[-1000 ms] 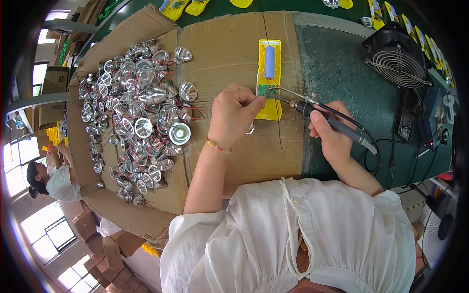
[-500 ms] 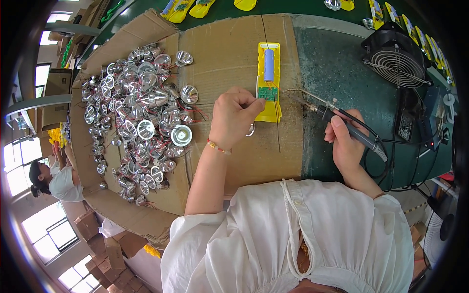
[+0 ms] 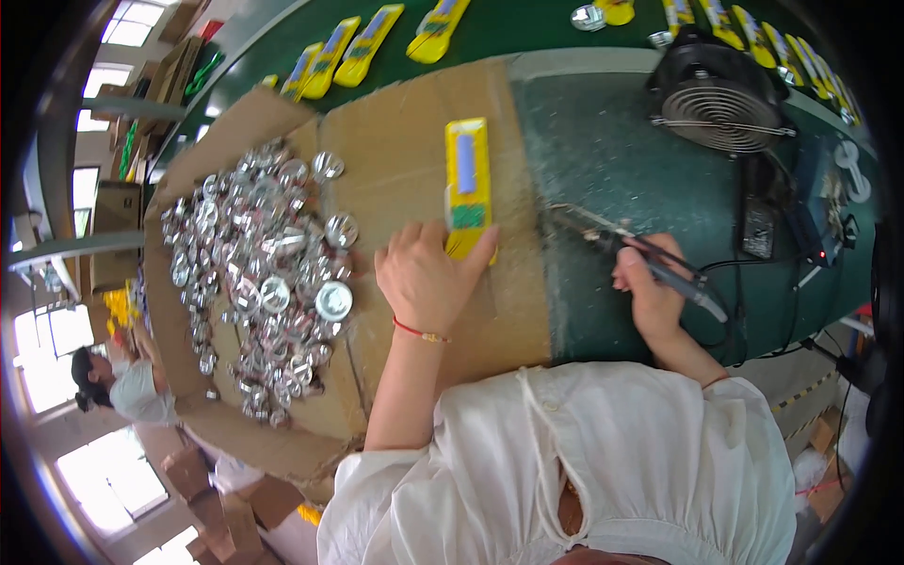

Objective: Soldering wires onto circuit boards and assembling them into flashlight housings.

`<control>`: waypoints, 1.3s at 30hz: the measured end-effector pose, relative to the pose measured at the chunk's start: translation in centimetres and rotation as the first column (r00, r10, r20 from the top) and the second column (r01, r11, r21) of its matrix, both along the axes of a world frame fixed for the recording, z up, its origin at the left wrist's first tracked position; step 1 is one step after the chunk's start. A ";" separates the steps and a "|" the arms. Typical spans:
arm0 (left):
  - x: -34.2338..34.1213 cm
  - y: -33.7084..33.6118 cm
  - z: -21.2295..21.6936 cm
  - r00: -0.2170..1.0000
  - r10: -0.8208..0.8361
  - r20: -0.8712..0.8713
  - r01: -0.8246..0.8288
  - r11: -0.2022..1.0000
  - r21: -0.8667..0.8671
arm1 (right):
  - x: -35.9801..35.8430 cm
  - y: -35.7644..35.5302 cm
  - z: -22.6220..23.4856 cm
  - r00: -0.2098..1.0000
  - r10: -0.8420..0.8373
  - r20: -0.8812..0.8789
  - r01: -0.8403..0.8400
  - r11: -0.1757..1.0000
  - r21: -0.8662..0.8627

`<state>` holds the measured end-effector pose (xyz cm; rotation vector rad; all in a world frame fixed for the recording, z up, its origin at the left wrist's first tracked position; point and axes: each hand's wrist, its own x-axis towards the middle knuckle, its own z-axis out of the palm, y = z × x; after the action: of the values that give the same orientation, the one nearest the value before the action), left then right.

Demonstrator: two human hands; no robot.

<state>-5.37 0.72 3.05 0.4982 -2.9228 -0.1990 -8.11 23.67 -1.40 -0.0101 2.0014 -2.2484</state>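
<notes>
A yellow plastic casing [image 3: 458, 247] lies upright in the picture on the flattened cardboard, with a blue-violet cylindrical battery [image 3: 466, 163] in its upper part and a small green circuit board [image 3: 468, 217] lower down. At the casing's lower end is my left hand [image 3: 426, 280], its fingers apart and its thumb reaching across the yellow plastic; part of the casing is hidden beneath it. My right hand [image 3: 653, 294] grips a soldering iron [image 3: 667, 273] over the green tabletop, its tip pointing left toward the casing but apart from it.
Many shiny reflector cups [image 3: 273, 294] with thin wires fill a cardboard tray [image 3: 217, 412] at left. A black fan [image 3: 720, 99] and a soldering station [image 3: 817, 212] with cables stand at right. More yellow casings [image 3: 369, 45] line the far side. Another person [image 3: 137, 391] is at far left.
My left hand has opened from a pinch at the circuit board and moved down the casing. The whole view has shifted, and the right hand still holds the soldering iron.
</notes>
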 end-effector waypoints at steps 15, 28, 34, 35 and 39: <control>-8.2 -2.9 -1.0 0.975 -0.196 -0.108 0.199 0.980 0.014 | -0.7 -0.3 -2.7 0.957 0.046 -0.287 -0.049 0.999 -0.004; -33.6 0.5 -0.1 0.977 -0.188 0.101 0.206 0.955 -0.213 | -0.8 -1.5 -2.1 0.946 0.098 -0.309 -0.008 0.960 0.281; -37.5 -4.3 -4.9 0.964 -0.148 0.221 0.215 0.924 -0.316 | -0.9 -1.7 -2.4 0.957 0.104 -0.272 -0.078 0.991 0.105; -36.5 -2.9 -3.9 0.969 -0.192 0.155 0.241 0.873 -0.424 | -0.9 -1.4 -2.0 0.959 0.097 -0.266 -0.072 0.992 0.104; -30.3 -1.6 0.6 0.866 -0.390 -0.312 0.146 0.795 -0.589 | -0.7 -0.8 -1.4 0.970 0.144 -0.194 -0.102 0.972 0.212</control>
<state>-35.71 -0.89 3.61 -0.0700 -2.4360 0.4449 -8.79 22.84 -2.76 -0.3545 2.2547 -2.0342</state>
